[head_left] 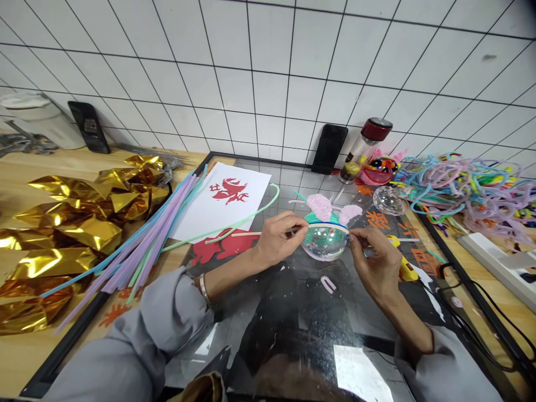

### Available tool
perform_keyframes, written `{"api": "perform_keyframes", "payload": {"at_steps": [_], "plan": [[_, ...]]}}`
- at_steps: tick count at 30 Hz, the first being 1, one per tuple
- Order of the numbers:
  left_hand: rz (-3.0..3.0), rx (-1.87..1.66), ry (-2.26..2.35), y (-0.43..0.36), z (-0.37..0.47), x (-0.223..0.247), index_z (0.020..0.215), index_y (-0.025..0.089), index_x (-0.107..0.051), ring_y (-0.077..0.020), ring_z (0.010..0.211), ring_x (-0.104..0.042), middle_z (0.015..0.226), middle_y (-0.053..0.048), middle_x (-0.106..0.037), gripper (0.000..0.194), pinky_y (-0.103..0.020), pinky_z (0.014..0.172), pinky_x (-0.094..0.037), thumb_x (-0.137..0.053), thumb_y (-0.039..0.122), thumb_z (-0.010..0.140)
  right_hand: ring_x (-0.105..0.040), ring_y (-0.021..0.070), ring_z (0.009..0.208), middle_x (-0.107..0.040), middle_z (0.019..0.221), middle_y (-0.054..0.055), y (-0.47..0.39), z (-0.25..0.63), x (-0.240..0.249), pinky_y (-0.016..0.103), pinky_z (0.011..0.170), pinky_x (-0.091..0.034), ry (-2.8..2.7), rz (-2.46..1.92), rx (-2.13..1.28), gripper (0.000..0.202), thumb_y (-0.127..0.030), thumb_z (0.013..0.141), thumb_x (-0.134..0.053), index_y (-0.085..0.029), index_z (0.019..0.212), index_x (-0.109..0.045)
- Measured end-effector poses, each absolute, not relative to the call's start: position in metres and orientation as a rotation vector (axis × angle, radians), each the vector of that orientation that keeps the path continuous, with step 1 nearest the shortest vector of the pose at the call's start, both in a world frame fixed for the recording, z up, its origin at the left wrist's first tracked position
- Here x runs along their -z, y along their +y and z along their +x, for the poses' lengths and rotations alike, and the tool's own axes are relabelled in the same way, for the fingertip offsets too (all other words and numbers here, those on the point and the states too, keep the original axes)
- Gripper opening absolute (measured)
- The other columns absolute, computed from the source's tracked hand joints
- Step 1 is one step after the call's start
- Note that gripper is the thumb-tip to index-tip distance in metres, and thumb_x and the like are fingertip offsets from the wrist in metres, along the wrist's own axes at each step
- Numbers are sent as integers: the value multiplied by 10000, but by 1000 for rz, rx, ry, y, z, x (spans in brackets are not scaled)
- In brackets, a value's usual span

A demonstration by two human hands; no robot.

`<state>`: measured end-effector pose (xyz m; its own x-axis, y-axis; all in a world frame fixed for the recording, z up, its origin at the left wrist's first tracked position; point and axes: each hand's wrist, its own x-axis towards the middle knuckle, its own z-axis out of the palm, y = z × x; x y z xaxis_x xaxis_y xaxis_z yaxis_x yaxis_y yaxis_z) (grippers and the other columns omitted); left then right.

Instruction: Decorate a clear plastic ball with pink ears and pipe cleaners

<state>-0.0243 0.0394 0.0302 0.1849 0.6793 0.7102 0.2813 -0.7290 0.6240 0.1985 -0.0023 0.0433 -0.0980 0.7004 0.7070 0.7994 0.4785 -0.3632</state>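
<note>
A clear round ball (325, 243) with teal and blue strips wound on its upper part stands between my hands. Two pink ear-like pieces (320, 206) rise from its top. A pale peach strip (330, 225) runs across its front. At the ball's left side my left hand (281, 237) pinches the strip, whose loose end passes behind that hand. My right hand (376, 258) has its fingers pressed together on the strip at the right side. A small lilac loop (328, 284) lies on the dark glossy surface below the ball.
Lilac, blue and green strips (146, 234) and gold foil (75, 218) lie left. White paper (221, 201) with a red cutout is behind my left hand. Further right are a yellow tool (407, 270), a bottle (364, 151), tangled strips (469, 190) and a power strip (498, 268).
</note>
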Motion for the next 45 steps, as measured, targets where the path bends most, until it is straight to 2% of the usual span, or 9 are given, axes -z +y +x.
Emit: {"api": "perform_keyframes", "payload": {"at_steps": [10, 17, 20, 27, 45], "plan": [[2115, -1549, 951, 38, -23, -30, 789, 150, -683, -102, 614, -599, 696, -28, -669, 110, -198, 563, -464, -605, 118, 860, -599, 141, 650, -669, 737, 11, -2, 200, -38, 278, 649, -471, -1749, -1333, 3, 112, -214, 901, -591, -193, 826, -672], [2138, -1533, 957, 39, -26, -28, 800, 165, -695, -110, 634, -614, 710, -28, -684, 111, -205, 582, -485, -613, 139, 870, -652, 173, 709, -717, 788, 30, 4, 204, -27, 312, 697, -507, -1397, -1405, -562, 172, -361, 807, -688, -195, 847, -704], [2137, -1523, 962, 39, -27, -28, 805, 169, -701, -116, 653, -634, 727, -32, -688, 104, -207, 593, -504, -623, 152, 871, -635, 173, 684, -700, 751, 29, 6, 203, -27, 308, 666, -493, -1294, -1381, -723, 208, -391, 772, -699, -187, 811, -692], [2122, -1482, 969, 39, -30, -27, 789, 171, -695, -111, 652, -630, 744, -27, -689, 112, -203, 589, -511, -618, 153, 868, -553, 143, 639, -618, 700, 3, 1, 198, -34, 282, 621, -422, -1398, -1441, -648, 178, -358, 804, -625, -188, 755, -647], [1948, -1396, 1057, 34, -30, -26, 808, 167, -703, -122, 667, -633, 759, -26, -675, 105, -213, 592, -526, -621, 211, 856, -562, 152, 646, -644, 683, 10, 0, 194, -36, 275, 607, -418, -1466, -1448, -535, 182, -338, 819, -573, -192, 731, -636]]}}
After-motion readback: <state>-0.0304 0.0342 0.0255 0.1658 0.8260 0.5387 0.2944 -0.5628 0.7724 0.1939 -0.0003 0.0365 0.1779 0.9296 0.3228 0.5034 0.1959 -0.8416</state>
